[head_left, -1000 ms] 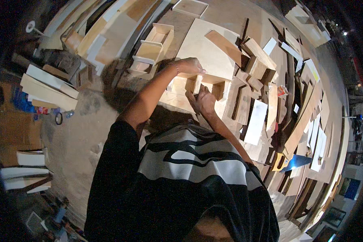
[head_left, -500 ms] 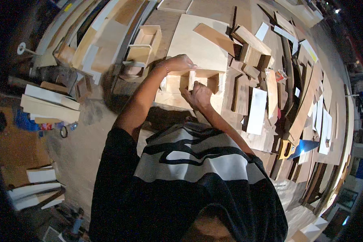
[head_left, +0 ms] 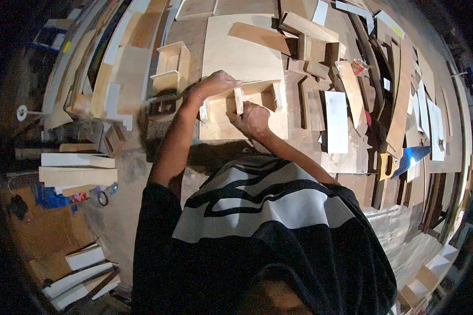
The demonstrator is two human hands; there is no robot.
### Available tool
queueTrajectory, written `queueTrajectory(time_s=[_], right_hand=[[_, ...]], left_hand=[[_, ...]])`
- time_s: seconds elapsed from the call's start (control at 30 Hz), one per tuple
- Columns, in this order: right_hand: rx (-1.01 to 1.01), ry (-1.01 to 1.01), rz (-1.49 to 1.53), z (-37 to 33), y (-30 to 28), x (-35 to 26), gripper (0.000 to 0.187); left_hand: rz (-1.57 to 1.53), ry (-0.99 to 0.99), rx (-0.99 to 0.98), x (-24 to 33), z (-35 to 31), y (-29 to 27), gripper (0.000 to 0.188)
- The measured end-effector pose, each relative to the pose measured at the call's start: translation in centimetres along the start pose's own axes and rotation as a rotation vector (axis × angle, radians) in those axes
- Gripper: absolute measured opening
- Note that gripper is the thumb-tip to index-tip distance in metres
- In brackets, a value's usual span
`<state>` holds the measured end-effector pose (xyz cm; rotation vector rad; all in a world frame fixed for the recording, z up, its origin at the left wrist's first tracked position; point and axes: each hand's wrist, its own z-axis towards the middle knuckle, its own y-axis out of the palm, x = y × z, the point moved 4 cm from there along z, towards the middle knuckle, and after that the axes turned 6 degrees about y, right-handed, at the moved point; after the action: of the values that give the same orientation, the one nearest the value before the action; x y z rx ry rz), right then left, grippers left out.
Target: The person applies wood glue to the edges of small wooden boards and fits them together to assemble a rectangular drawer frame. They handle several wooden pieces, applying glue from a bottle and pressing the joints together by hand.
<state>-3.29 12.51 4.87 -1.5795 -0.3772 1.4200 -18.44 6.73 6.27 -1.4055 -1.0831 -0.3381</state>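
A low wooden frame [head_left: 272,90] with a short upright divider [head_left: 239,100] stands on a pale plywood sheet [head_left: 242,44]. My left hand [head_left: 220,84] is closed at the frame's far side, its fingertips pinched near the divider's far end. Whatever is between those fingertips is too small to make out. From the near side, my right hand [head_left: 254,121] is closed round the near end of the divider, thumb against the wood. Its other fingers are partly hidden.
On the left stands a small open wooden box [head_left: 169,65]. A brown board [head_left: 260,38] and a wooden block assembly [head_left: 315,50] lie beyond the frame. To the right are a white panel [head_left: 336,122], offcuts, and a handsaw [head_left: 389,165] with a yellow handle.
The whole view has shifted, with the bench things appearing turned and displaced. Both hands keep nearly the same places on the frame and divider.
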Motion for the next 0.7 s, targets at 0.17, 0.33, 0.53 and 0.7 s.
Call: queueTrajectory(time_s=[0.17,0.33,0.53,0.7], right_hand=[[0.026,-0.011,0.009,-0.1,0.2,0.0,0.045],[0.049,-0.015,0.007,0.0,0.9,0.5,0.041],[0.033,-0.033,-0.02,0.0,0.4,-0.1,0.04],[0.066,-0.058,-0.01,0.0,0.5,0.0,0.041]], left_hand=[[0.021,-0.026,-0.018,0.6,-0.2,-0.3,0.047],[-0.059,-0.032,-0.05,0.6,-0.2,-0.1,0.043],[-0.052,-0.056,-0.033,1.1,-0.6,-0.3,0.042],[-0.025,-0.013,-0.027,1.7,-0.8,-0.5,0.042]])
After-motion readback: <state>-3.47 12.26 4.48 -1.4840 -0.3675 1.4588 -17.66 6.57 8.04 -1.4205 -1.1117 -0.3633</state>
